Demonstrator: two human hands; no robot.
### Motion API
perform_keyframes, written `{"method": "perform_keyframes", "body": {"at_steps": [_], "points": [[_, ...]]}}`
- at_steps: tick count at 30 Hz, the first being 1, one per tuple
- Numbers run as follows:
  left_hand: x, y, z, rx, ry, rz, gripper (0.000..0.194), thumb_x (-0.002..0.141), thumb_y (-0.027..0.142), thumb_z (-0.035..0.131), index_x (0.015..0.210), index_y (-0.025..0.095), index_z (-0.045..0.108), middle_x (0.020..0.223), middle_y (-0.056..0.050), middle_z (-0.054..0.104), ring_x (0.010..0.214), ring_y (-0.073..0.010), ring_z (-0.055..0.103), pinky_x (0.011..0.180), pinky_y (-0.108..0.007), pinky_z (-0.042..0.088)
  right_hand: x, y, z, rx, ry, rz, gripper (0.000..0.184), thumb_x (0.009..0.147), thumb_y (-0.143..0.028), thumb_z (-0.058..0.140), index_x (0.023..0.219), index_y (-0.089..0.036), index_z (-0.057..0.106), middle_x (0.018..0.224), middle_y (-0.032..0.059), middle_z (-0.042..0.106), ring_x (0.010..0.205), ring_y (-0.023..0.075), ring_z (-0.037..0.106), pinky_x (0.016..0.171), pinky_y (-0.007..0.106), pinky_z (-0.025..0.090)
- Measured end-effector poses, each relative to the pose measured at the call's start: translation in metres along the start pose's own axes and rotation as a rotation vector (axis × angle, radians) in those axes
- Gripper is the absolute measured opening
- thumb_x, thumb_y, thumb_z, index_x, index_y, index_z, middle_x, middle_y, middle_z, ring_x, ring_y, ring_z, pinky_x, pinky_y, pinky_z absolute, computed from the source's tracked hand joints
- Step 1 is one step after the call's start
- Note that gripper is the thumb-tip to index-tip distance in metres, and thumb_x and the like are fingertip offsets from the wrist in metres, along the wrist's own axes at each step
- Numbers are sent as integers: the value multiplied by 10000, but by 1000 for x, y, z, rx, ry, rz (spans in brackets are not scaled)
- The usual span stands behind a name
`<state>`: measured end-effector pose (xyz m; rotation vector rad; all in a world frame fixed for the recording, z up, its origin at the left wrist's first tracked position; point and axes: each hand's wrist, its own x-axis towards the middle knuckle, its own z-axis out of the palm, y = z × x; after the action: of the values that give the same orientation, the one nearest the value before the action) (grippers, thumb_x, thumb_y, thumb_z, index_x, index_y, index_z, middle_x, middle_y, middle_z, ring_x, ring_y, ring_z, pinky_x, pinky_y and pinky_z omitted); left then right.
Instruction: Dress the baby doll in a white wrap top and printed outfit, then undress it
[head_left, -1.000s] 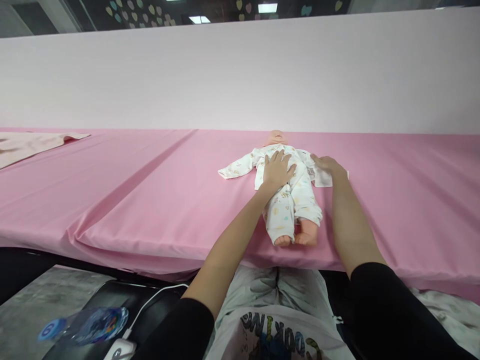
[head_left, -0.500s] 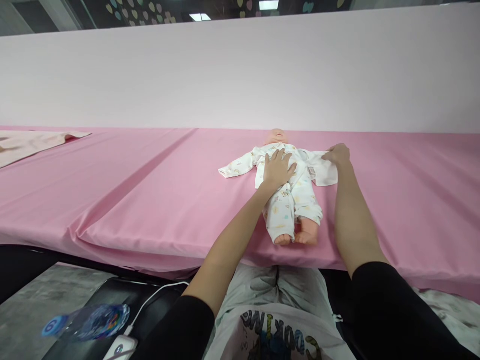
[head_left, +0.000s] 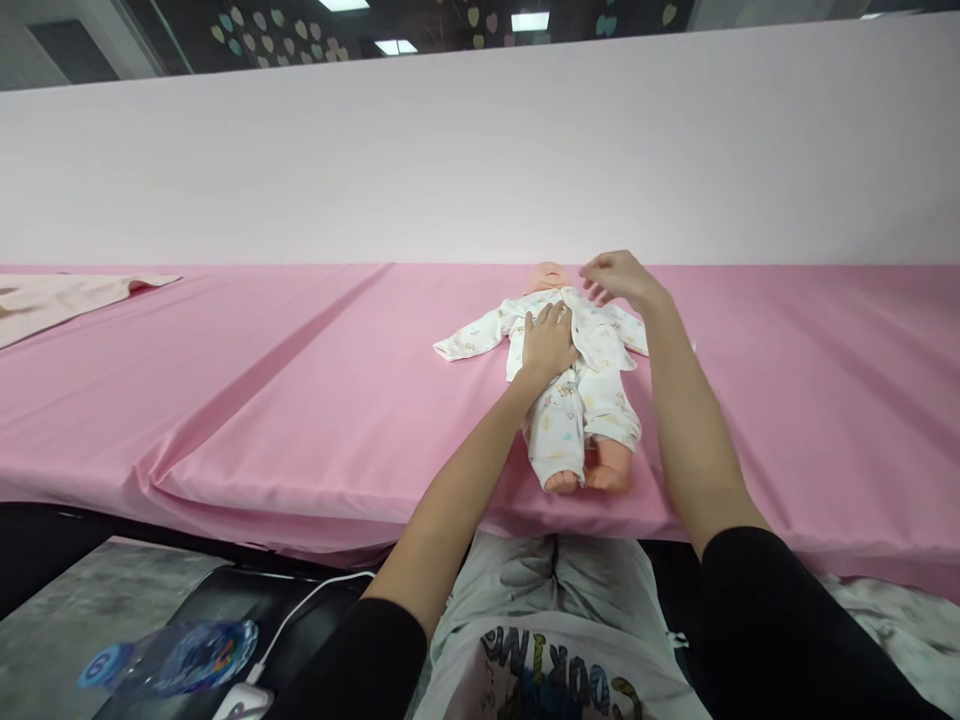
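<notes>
A baby doll (head_left: 550,277) lies on its back on the pink table cover (head_left: 300,380), head away from me and bare feet (head_left: 589,478) near the front edge. It wears a white patterned romper (head_left: 592,390). One empty sleeve (head_left: 469,338) is spread out to the left. My left hand (head_left: 547,342) lies flat and open on the doll's chest, pressing the cloth. My right hand (head_left: 619,277) hovers just right of the doll's head, fingers loosely bent and apart above the romper's right front flap (head_left: 600,335), which lies folded over the chest.
A pale pink wall panel (head_left: 480,150) runs behind the table. A light cloth (head_left: 60,298) lies at the far left. Below the front edge are a black bag (head_left: 247,610), a white cable (head_left: 300,600) and a plastic bottle (head_left: 172,652).
My right hand lifted off the table at the doll's right side and swung the romper's right flap up and over the chest, ending near the head. My left hand stayed put.
</notes>
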<state>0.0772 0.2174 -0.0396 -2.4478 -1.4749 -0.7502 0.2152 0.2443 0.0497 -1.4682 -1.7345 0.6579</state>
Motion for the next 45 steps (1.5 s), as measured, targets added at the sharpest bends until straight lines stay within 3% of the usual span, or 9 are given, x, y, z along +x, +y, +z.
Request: {"method": "perform_keyframes", "body": {"at_steps": [2,4,9,16,21,27,33,39,45], "points": [[0,0,1,4,5,3,504,866,338,367,1322,132,426,1441,-112,389,1337,-259,315,1105,-488,236,10,14,13,-371,62,142,238,820,-334,610,854,-99,634,735,123,640,728,237,643,676,364,527],[0,0,1,11,9,2,493,863,334,363,1308,136,436,1439,-112,391,1334,-254,318,1104,-485,239,17,24,25,-622,36,197,323,840,-380,555,950,-88,641,867,169,661,885,296,634,783,417,500],[0,0,0,10,0,1,483,858,318,367,1298,134,441,1438,-122,388,1328,-254,321,1103,-488,237,23,33,36,-760,84,122,367,854,-354,481,1101,-119,619,1108,174,628,1040,308,580,843,411,467],[0,0,0,-8,9,-8,493,856,329,382,1309,140,432,1429,-124,392,1327,-257,312,1105,-480,227,24,27,43,-590,91,-158,292,809,-205,483,1022,-235,681,1008,37,680,912,210,609,809,300,448],[0,-1,1,-36,50,-12,419,851,326,407,1195,119,526,1300,-156,482,1211,-271,423,1082,-457,253,23,24,50,-545,133,-113,272,845,-336,479,977,-228,691,993,53,684,905,229,599,786,311,435],[1,-2,0,-96,103,-17,352,835,322,452,1115,150,576,1225,-121,536,1148,-255,460,1028,-390,315,25,29,48,-514,153,-122,311,736,-131,521,1004,-176,672,988,66,677,881,208,595,806,288,426],[0,-2,-1,-207,154,-83,255,893,284,383,1087,185,517,1102,-69,625,1063,-194,537,964,-314,364,31,35,48,-555,220,-136,257,645,-38,516,805,-130,695,924,101,682,889,238,597,813,308,441],[0,-3,-4,-262,145,-219,236,884,283,403,1098,187,414,1000,-71,666,960,-219,604,835,-313,422,34,34,55,-209,268,-123,274,741,-196,501,909,-124,705,785,70,687,735,193,611,730,282,477],[1,-4,-4,-217,138,-202,175,891,273,392,1029,191,461,941,-48,674,915,-202,625,862,-321,413,40,40,67,-412,363,-126,382,681,-78,452,987,-124,676,1038,109,657,988,237,578,909,347,427]]}}
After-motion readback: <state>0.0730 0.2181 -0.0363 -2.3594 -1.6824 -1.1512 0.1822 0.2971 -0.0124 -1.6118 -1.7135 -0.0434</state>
